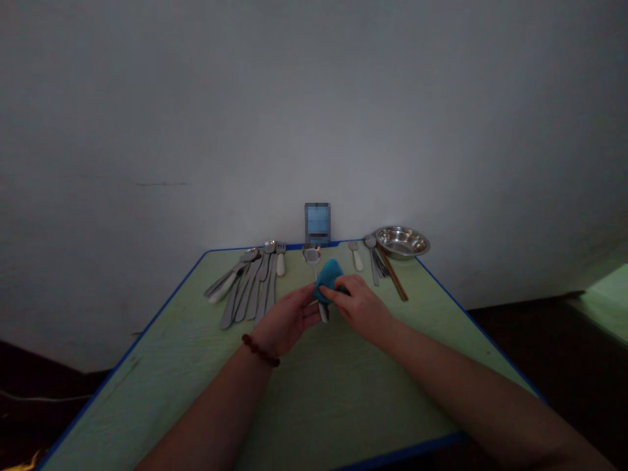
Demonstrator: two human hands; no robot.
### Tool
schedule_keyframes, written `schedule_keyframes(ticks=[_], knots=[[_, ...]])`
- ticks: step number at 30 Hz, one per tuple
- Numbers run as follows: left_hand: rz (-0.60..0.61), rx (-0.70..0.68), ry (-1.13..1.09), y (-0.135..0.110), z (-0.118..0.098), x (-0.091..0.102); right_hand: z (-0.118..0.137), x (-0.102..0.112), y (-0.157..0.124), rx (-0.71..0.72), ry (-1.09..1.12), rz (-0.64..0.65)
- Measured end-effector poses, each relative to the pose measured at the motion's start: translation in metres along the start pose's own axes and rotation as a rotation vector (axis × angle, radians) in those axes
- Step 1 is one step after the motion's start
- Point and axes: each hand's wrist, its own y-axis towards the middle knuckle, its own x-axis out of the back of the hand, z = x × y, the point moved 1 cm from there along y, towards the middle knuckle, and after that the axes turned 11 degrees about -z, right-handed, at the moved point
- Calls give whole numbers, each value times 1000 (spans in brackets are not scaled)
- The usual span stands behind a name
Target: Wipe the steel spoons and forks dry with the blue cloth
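My left hand (287,320) grips the white handle end of a metal spoon (312,256) whose bowl points toward the wall. My right hand (360,305) pinches a teal cloth (328,277) folded around the spoon's shaft. Both hands meet over the middle of the green table (314,399). A beaded bracelet (260,351) circles my left wrist.
Several knives, spoons and a fork (248,282) lie fanned at the back left. A steel bowl (402,242) sits at the back right, with a small spoon (356,256), more cutlery and wooden chopsticks (391,273) beside it. A small blurred card (317,224) leans on the wall.
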Motion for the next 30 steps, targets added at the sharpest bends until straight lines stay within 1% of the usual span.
schedule_keyframes(ticks=[5, 11, 14, 21, 26, 30], knots=[[-24, 29, 4, 0, 1, -1, -3, -3, -1, -4, 1, 3], [6, 22, 29, -3, 2, -4, -5, -3, -1, -21, 0, -22], [3, 32, 22, -3, 2, -4, -5, -2, 0, -25, 9, -38], [-15, 39, 8, -1, 1, -1, -3, -3, -1, -2, 0, 0], [-67, 53, -48, 0, -1, 2, 0, -5, -2, 15, -4, 22], [-111, 70, -39, 0, -3, 2, 1, -5, -2, 38, 9, 42]])
